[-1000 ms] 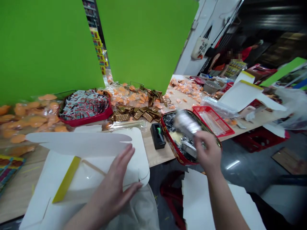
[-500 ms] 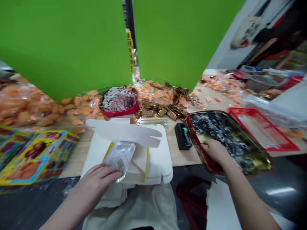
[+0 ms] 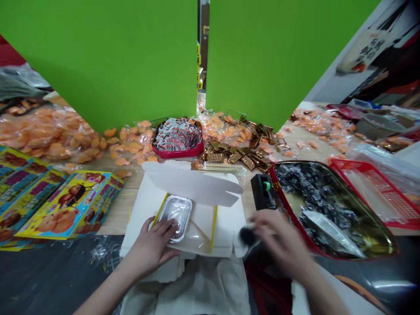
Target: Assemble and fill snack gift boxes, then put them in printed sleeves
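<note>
My left hand rests its spread fingers on the near left edge of a foil tray. The tray sits flat in the left part of an unfolded white box with yellow inner edges. Blurred by motion, my right hand is right of the box, its fingers closed on a small dark wrapped item. Behind that hand stands a black tape dispenser. To the right, a red-rimmed tin holds dark items in clear wrapping.
Colourful boxes lie at the left. A red tray of sachets, gold packets and bagged orange pieces line the back, before green panels. A red basket is at the right.
The foil tray, tilted before, now lies flat in the box. My right hand has left the tin and moved left towards the box, carrying the dark item. The view has shifted.
</note>
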Motion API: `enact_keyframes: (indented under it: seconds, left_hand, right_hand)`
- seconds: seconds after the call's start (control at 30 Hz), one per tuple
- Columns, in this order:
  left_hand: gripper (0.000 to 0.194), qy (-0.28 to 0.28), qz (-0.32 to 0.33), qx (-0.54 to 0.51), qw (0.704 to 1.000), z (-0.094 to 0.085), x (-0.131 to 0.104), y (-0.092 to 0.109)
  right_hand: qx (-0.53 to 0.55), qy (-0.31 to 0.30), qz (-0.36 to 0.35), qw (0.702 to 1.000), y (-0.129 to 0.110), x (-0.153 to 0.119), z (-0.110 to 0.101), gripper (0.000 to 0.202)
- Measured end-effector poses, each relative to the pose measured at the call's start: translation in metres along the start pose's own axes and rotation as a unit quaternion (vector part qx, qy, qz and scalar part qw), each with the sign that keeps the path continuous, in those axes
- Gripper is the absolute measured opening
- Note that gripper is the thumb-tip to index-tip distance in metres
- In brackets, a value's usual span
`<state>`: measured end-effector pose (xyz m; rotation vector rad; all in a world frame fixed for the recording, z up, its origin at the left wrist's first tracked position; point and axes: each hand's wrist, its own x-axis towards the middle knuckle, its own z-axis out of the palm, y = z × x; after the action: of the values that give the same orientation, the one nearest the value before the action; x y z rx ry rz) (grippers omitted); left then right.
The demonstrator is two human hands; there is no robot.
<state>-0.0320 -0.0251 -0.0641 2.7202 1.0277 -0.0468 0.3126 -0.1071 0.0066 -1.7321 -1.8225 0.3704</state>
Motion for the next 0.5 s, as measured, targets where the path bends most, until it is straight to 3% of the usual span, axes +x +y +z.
enact_keyframes:
  seconds: [0.03,0.1,0.17,0.2,0.27,0.33,0.4,0.5]
  left_hand:
    - [0.054,0.006,-0.006,-0.001,1.0,0.002,0.0,-0.001]
    - [0.054,0.021,-0.017,-0.001,1.0,0.007,-0.002,-0.002]
    - [0.053,0.03,-0.017,-0.002,0.999,0.014,-0.004,-0.001]
    - [0.052,0.035,-0.019,-0.003,0.999,0.017,-0.005,-0.001]
    - [0.052,0.048,-0.037,-0.001,0.998,0.026,-0.007,0.0]
    - [0.052,0.069,-0.072,0.003,0.995,0.034,-0.009,0.001]
    - [0.053,0.093,-0.07,0.007,0.993,0.04,-0.009,-0.001]
    - [0.053,0.142,0.019,0.033,0.989,0.037,-0.003,-0.01]
  right_hand:
    - [0.021,-0.054,-0.051,0.997,-0.021,0.004,0.025,0.017]
    - [-0.015,-0.092,-0.097,0.991,-0.048,0.012,0.071,0.011]
    - [-0.034,-0.086,-0.107,0.99,-0.049,0.018,0.093,0.005]
    - [-0.018,-0.074,-0.101,0.992,-0.041,0.021,0.093,0.01]
    - [0.022,-0.033,-0.044,0.998,-0.013,0.031,0.071,0.019]
    - [-0.017,0.019,0.085,0.996,0.022,0.055,0.038,0.035]
    - [-0.121,0.048,0.214,0.968,0.057,0.093,0.017,0.037]
    - [-0.188,0.036,0.278,0.941,0.098,0.162,0.024,0.02]
